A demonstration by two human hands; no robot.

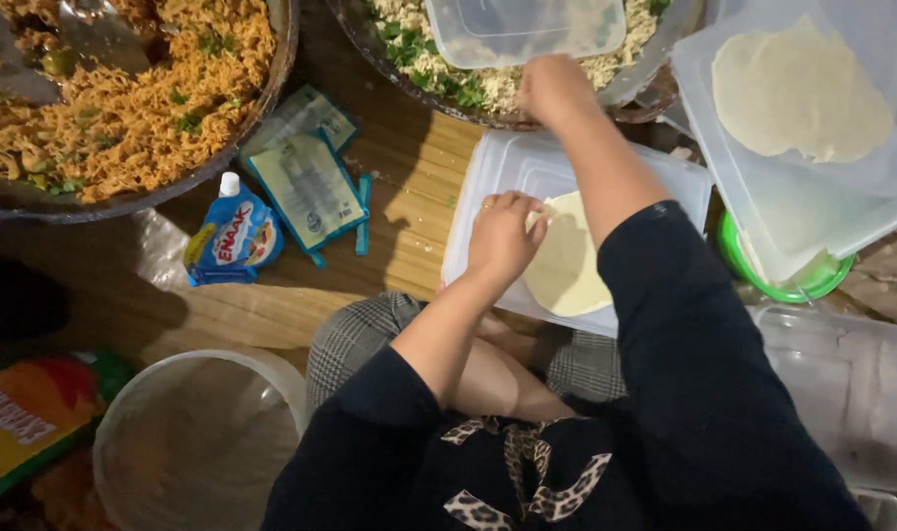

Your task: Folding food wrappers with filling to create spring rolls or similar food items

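Note:
A round pale wrapper sheet (pixel 569 267) lies on an upturned white plastic lid (pixel 512 169) in front of me. My left hand (pixel 503 239) pinches the sheet's left edge with closed fingers. My right hand (pixel 553 89) reaches forward over the rim of a wide pan (pixel 637 87) of white crumbly filling with green bits; its fingers are curled into the filling and hidden. Both arms wear dark sleeves.
A large pan of orange noodles (pixel 124 88) sits far left. A blue squeeze pouch (pixel 234 236) and flat sachets (pixel 306 187) lie on the wooden floor. A clear box with more wrappers (pixel 800 93) stands right, above a green-rimmed bowl (pixel 763 280). A clear plastic tub (pixel 188 438) is at lower left.

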